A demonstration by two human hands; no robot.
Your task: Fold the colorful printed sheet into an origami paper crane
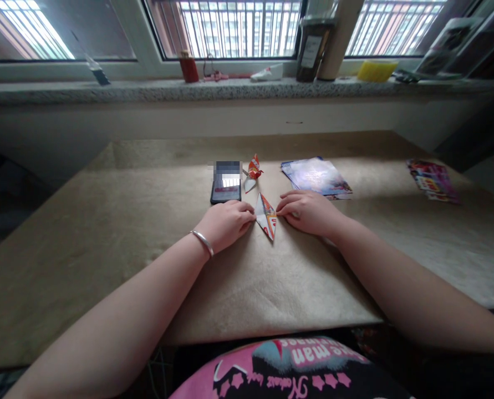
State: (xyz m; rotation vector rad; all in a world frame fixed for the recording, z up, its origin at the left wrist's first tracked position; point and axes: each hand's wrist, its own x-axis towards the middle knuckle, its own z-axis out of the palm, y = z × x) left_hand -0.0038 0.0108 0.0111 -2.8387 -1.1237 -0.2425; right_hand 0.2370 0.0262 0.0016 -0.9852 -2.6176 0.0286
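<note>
A small folded piece of printed paper (pixel 266 218), kite-shaped in white, red and orange, lies flat on the brown paper-covered table (pixel 147 233). My left hand (pixel 227 223), with a silver bangle at the wrist, has its fingers curled and pinches the paper's left corner. My right hand (pixel 309 212) presses its closed fingertips on the paper's right corner. A finished folded paper crane (pixel 253 170) stands just behind, beside a dark phone (pixel 226 185) with a lit screen.
A stack of glossy printed sheets (pixel 316 177) lies behind my right hand, and another colourful sheet (pixel 432 179) at the far right. On the stone windowsill (pixel 105 90) stand a red cup (pixel 188 67), a dark jar (pixel 312 50) and a yellow sponge (pixel 376 70).
</note>
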